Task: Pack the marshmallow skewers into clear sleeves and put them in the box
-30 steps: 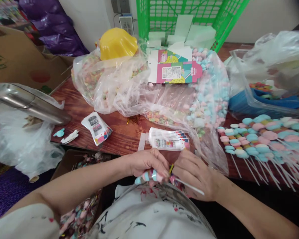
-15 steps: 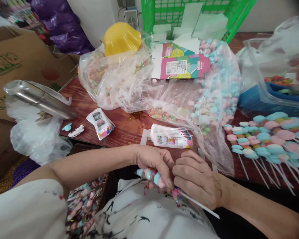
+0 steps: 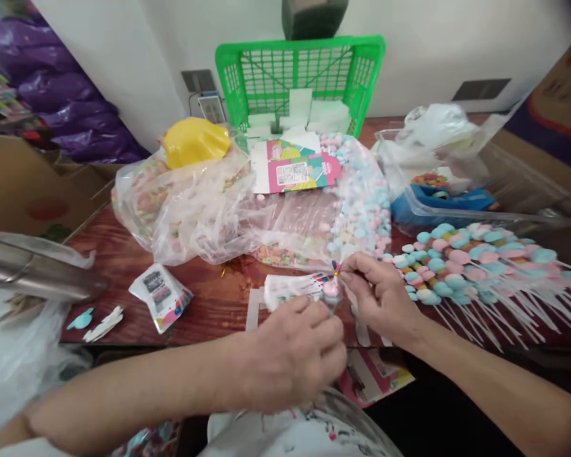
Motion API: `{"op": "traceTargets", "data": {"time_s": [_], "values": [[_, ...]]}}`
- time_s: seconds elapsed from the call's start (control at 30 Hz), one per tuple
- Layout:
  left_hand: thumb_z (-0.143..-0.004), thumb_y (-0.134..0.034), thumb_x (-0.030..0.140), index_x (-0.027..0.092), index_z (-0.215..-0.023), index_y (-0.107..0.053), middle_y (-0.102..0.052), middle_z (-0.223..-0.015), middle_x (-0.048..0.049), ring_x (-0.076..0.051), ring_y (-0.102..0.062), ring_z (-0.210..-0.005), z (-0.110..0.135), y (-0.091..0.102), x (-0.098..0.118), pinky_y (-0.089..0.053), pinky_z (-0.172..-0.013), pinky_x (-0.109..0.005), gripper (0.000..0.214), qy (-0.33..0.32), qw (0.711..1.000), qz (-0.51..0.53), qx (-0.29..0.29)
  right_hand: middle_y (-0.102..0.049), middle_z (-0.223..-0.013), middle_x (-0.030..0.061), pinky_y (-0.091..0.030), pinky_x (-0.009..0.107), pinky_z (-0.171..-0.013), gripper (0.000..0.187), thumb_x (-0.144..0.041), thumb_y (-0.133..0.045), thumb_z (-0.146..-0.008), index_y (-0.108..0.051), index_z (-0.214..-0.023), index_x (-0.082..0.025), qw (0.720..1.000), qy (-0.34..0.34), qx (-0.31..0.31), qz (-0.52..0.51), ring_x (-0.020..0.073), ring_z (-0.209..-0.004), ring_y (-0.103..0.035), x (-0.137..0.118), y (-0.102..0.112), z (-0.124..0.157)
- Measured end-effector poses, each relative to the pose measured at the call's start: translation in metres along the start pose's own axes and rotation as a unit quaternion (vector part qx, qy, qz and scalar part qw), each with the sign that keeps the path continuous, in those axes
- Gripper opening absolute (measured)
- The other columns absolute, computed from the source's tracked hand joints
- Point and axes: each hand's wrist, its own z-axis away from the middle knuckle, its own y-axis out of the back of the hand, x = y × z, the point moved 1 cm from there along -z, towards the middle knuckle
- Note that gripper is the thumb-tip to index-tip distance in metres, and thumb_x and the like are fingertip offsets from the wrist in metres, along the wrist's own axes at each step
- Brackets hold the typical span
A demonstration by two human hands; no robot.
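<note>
Between my two hands is a marshmallow skewer point(image 3: 331, 289), its pink end showing above my left fingers and a small shiny blue-and-yellow tie point(image 3: 335, 269) at its tip. My left hand point(image 3: 292, 352), blurred and curled, closes over the rest of the skewer and hides it. The stick cannot be made out. With thumb and forefinger my right hand point(image 3: 378, 295) pinches at the tie. Just beyond my left hand lies a stack of printed white sleeves point(image 3: 285, 289) on the table point(image 3: 209, 311).
Unwrapped marshmallow skewers point(image 3: 461, 266) are heaped at right. Behind are clear bags of candy point(image 3: 195, 209), a printed box point(image 3: 295, 171), a yellow bowl point(image 3: 195, 141) and a green crate point(image 3: 299, 47). Labels point(image 3: 160, 295) and a steel flask point(image 3: 28, 270) are at left.
Both hands have moved from my lap up to the table edge, and the tied end of the skewer now points away from me. The camera view has shifted, showing more of the wall.
</note>
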Motion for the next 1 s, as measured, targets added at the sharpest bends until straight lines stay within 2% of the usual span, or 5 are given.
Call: {"op": "traceTargets", "data": {"time_s": [0.2,0.4,0.5,0.73,1.0], "values": [[-0.091,-0.047,0.033,0.02,-0.089,-0.072,-0.068,-0.088,-0.0081,-0.023,-0.063,-0.09,-0.006,-0.019,-0.036,-0.049,-0.08,-0.034,0.029,0.182,0.874,0.408,0.189,-0.046,-0.059,-0.0035,-0.036,0.021,-0.049,0.023,-0.027,-0.046,-0.088,-0.047,-0.066,-0.019,0.954,-0.154,-0.045,-0.255,0.0092,-0.053,-0.042,-0.038,-0.014,0.022],[-0.078,-0.069,0.035,0.029,-0.11,-0.069,-0.058,-0.131,-0.0044,-0.022,-0.05,-0.123,0.011,-0.015,-0.025,-0.04,-0.102,-0.035,0.032,0.235,0.744,0.493,0.386,-0.044,-0.057,-0.0033,-0.034,0.022,-0.05,0.024,-0.03,-0.049,-0.085,-0.046,-0.064,-0.019,0.948,-0.193,-0.02,-0.253,0.0095,-0.054,-0.04,-0.027,-0.022,0.019],[-0.083,-0.063,0.038,0.025,-0.12,-0.062,-0.063,-0.119,-0.0062,-0.02,-0.058,-0.108,0.026,-0.03,-0.018,-0.045,-0.094,-0.032,0.04,0.279,0.734,0.56,0.264,-0.047,-0.061,-0.0027,-0.036,0.022,-0.054,0.02,-0.029,-0.051,-0.084,-0.05,-0.068,-0.019,0.954,-0.164,0.002,-0.25,0.0102,-0.057,-0.042,-0.025,-0.03,0.015],[-0.086,-0.054,0.029,0.015,-0.081,-0.071,-0.061,-0.072,-0.004,-0.015,-0.053,-0.069,0.06,-0.022,-0.006,-0.041,-0.068,-0.025,0.022,0.345,0.877,0.26,0.212,-0.041,-0.057,-0.0049,-0.034,0.02,-0.049,0.024,-0.03,-0.048,-0.085,-0.043,-0.065,-0.019,0.902,-0.222,-0.05,-0.367,0.0083,-0.051,-0.037,-0.028,-0.096,0.019],[-0.069,-0.051,0.028,0.02,-0.055,-0.063,-0.062,-0.058,-0.0032,-0.02,-0.057,-0.058,0.225,-0.029,0.012,-0.042,-0.061,-0.03,0.02,0.593,0.794,0.063,-0.115,-0.061,-0.088,0.0047,-0.04,0.03,-0.069,0.013,-0.01,-0.049,-0.085,-0.06,-0.086,-0.019,0.959,-0.036,-0.28,-0.011,0.0173,-0.078,-0.056,-0.032,-0.064,0.072]]}}
